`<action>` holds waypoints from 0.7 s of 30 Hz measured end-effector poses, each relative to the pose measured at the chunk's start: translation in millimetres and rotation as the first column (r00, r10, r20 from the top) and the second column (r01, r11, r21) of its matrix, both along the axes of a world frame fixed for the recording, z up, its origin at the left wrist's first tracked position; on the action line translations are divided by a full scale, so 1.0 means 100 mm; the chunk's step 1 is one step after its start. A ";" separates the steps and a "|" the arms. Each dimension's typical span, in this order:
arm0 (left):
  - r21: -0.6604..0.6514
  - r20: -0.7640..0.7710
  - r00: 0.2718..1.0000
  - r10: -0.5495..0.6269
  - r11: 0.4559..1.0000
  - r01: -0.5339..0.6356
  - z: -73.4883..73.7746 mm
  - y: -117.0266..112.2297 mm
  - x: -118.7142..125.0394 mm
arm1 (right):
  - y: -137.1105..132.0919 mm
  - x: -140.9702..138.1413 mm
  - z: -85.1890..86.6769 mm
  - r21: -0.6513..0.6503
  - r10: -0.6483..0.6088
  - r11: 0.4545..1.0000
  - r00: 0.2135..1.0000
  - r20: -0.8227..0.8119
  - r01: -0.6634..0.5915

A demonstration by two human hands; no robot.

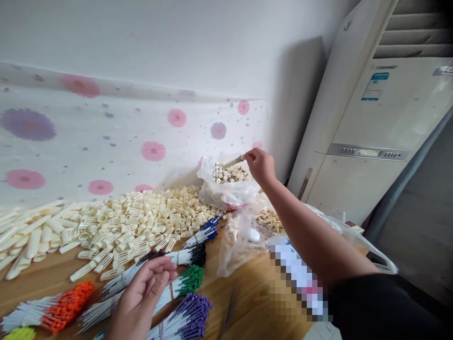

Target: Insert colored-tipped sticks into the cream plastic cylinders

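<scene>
Right hand (260, 165), centre right of frame, pinches thin cream plastic tube (233, 162) by rear end over white plastic bag of small cream caps (230, 194). Tube likely light, stiff, slick (grip mid-shaft). Left hand (141, 293), lower centre, fingers loosely spread, empty, beside green-tipped bundle of white refills (187, 279).

Left hand (141, 297) cut off below — pixelated patch (299, 278) perhaps hides packaging.

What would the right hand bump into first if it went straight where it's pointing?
Probably the plastic bag of little cream caps: the right hand, holding a thin pale stick, points left just over it. Depth is unclear, so it might skim above.
</scene>
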State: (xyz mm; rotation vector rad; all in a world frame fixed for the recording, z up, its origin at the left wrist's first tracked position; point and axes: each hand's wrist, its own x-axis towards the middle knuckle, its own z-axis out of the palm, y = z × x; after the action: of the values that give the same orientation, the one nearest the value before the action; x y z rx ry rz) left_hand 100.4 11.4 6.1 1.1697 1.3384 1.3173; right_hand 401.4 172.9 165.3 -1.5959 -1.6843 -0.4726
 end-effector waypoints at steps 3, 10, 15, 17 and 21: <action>0.080 -0.041 0.999 -0.009 0.997 0.013 -0.10 0.00 -0.03 | 0.50 -0.13 -0.11 -0.057 -0.043 0.997 0.996 0.084 0.047; 0.196 -0.140 0.990 0.024 0.981 0.004 -0.08 -0.01 -0.04 | 0.84 -0.26 -0.39 -0.263 0.027 0.965 0.986 0.167 0.018; 0.231 -0.203 0.979 -0.018 0.971 0.066 0.04 -0.06 0.00 | 0.21 0.03 -0.26 -0.286 0.154 0.952 0.977 0.147 -0.107; 0.226 -0.230 0.973 -0.036 0.970 0.089 0.05 -0.08 0.01 | -0.15 0.18 -0.34 -0.378 0.235 0.911 0.962 0.139 -0.168; 0.263 -0.256 0.966 -0.028 0.960 0.097 0.10 -0.09 0.05 | -0.67 0.46 -0.75 -0.645 0.353 0.735 0.931 0.098 -0.210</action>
State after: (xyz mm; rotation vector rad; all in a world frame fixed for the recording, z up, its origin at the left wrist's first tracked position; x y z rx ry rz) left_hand 105.9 2.6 16.5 1.6007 1.3094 1.3732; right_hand 447.3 105.7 90.2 -1.7210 -2.3830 0.1097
